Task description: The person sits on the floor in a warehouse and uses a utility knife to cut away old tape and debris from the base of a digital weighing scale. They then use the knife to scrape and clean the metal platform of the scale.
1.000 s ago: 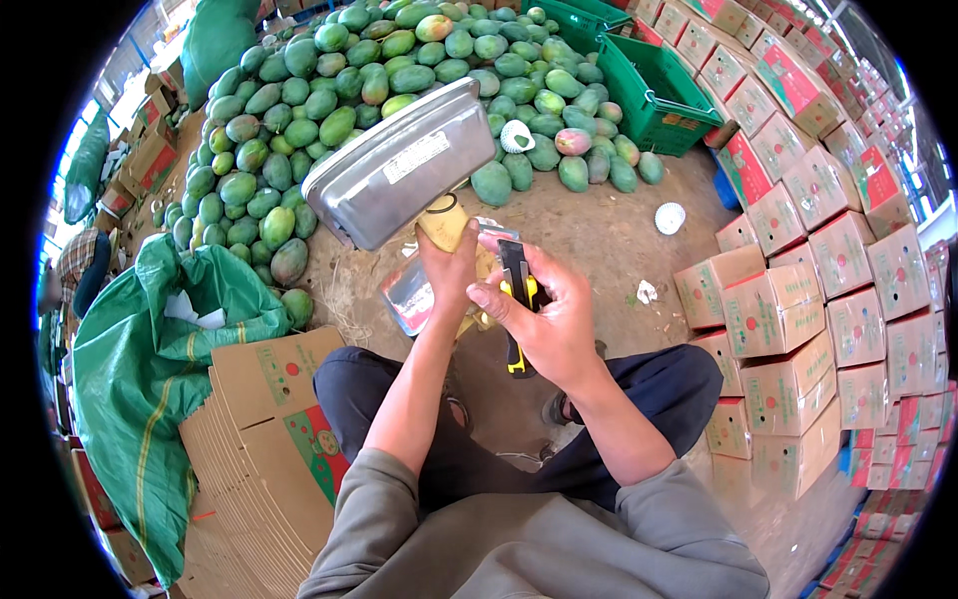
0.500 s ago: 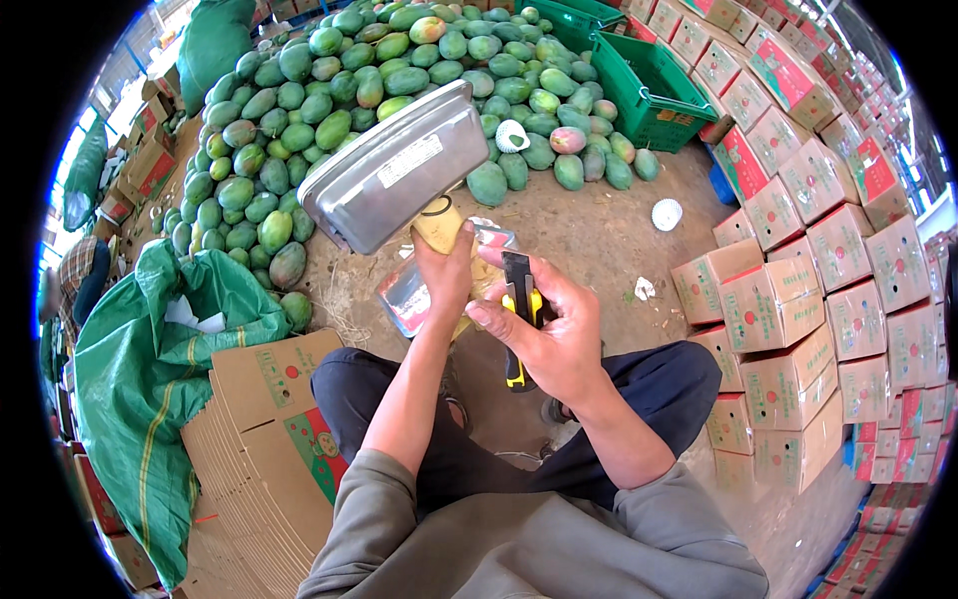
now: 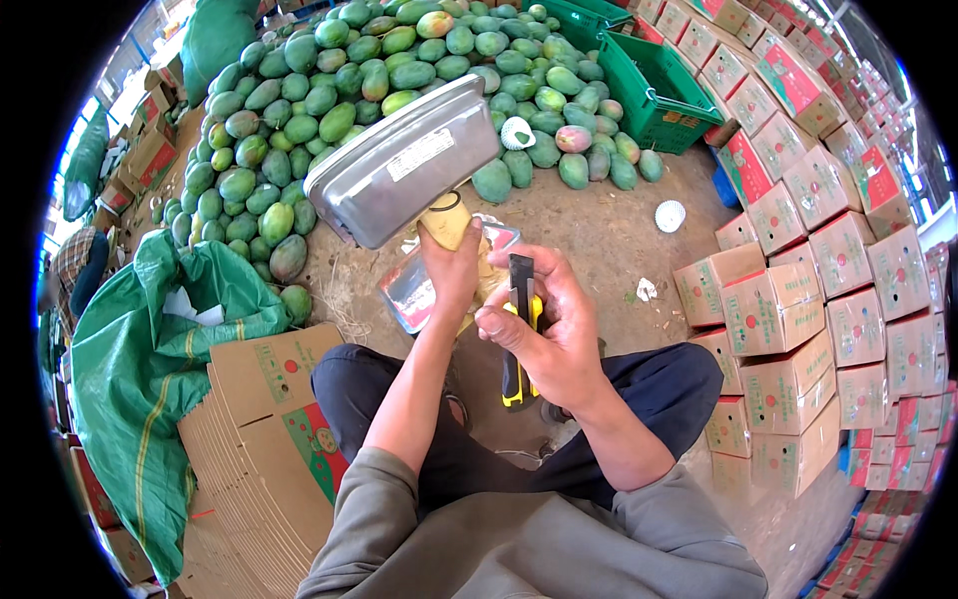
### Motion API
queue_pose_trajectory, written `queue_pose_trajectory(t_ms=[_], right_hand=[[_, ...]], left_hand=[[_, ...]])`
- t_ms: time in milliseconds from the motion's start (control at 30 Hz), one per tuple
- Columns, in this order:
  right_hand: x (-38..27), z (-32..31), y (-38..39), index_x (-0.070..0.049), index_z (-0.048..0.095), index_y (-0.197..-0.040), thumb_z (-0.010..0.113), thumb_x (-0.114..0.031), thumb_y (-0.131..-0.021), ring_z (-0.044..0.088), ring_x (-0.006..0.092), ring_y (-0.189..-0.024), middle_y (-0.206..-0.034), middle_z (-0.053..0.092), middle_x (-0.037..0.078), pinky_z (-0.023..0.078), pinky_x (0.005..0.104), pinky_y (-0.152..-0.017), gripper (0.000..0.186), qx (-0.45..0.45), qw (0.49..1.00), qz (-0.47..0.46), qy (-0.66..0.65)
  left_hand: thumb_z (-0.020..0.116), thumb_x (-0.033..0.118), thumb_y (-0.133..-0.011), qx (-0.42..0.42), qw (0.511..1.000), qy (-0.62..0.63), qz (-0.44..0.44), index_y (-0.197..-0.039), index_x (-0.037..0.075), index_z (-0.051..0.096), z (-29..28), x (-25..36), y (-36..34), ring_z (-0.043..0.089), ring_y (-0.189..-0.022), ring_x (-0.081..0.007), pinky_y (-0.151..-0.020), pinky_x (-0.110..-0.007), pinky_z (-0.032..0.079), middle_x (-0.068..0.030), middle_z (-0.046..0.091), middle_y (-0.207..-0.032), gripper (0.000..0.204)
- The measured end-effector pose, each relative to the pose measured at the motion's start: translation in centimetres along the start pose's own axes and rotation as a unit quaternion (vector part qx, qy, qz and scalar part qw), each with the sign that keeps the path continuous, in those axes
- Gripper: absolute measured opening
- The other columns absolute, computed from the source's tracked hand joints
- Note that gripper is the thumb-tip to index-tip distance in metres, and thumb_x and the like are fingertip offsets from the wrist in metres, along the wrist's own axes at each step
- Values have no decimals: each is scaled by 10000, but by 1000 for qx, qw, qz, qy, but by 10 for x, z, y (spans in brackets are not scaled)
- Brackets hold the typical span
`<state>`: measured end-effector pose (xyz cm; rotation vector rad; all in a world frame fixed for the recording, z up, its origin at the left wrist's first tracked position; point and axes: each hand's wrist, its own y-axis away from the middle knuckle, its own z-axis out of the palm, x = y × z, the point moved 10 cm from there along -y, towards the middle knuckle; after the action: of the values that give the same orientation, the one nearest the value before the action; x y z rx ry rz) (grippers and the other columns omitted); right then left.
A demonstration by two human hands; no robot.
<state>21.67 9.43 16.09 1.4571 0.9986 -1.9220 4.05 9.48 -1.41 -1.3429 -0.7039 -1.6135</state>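
My left hand (image 3: pixel 451 262) is closed round a yellow piece (image 3: pixel 445 222) with a dark ring at its top. Directly above it sits a grey metal pan (image 3: pixel 404 165), tilted, with a white label on its side; whether the two are joined, I cannot tell. In my right hand (image 3: pixel 559 334) is a black and yellow utility knife (image 3: pixel 520 299), pinched upright between thumb and fingers. Beyond my wrists lies a shiny panel with a reddish edge (image 3: pixel 407 292), partly hidden by my left hand and forearm.
A big heap of green mangoes (image 3: pixel 329 120) spreads ahead, beside a green crate (image 3: pixel 664 110). Stacked cartons (image 3: pixel 788 309) line the right. Flattened cardboard (image 3: pixel 264 439) and a green woven sack (image 3: pixel 140 379) are at my left. A white foam net (image 3: pixel 669 217) lies on the floor.
The knife has turned slightly more upright, its lower end dropping a little in my right hand. My left hand, the yellow piece and the pan have shifted slightly right in view.
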Motion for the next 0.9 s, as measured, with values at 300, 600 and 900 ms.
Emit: queue_pose_trajectory(t_ms=[300, 600, 900], right_hand=[[-5, 10, 4, -60, 481, -1097, 451, -340, -1072, 563, 151, -760, -871, 568, 75, 469, 305, -732, 283, -46, 990, -27, -133], [-14, 15, 7, -48, 476, -1100, 443, -325, -1074, 574, 175, -747, -866, 581, 107, 481, 315, -714, 281, -83, 986, -79, -123], [-18, 13, 6, -99, 401, -1282, 493, -265, -1062, 568, 167, -702, -779, 587, 100, 485, 305, -643, 290, -75, 982, -93, -147]], left_hand=[[762, 95, -847, 13, 998, -31, 45, -1232, 10, 483, -1, 11, 0, 585, -960, -176, -861, -334, 497, -94, 596, -1085, 483], [758, 94, -852, 12, 997, -41, 69, -1226, 12, 486, 2, 25, 4, 588, -965, -175, -859, -330, 498, -91, 596, -1086, 470], [764, 100, -846, 8, 997, -41, 58, -1231, 6, 484, -1, 14, -1, 588, -978, -188, -887, -345, 489, -101, 599, -1091, 485]])
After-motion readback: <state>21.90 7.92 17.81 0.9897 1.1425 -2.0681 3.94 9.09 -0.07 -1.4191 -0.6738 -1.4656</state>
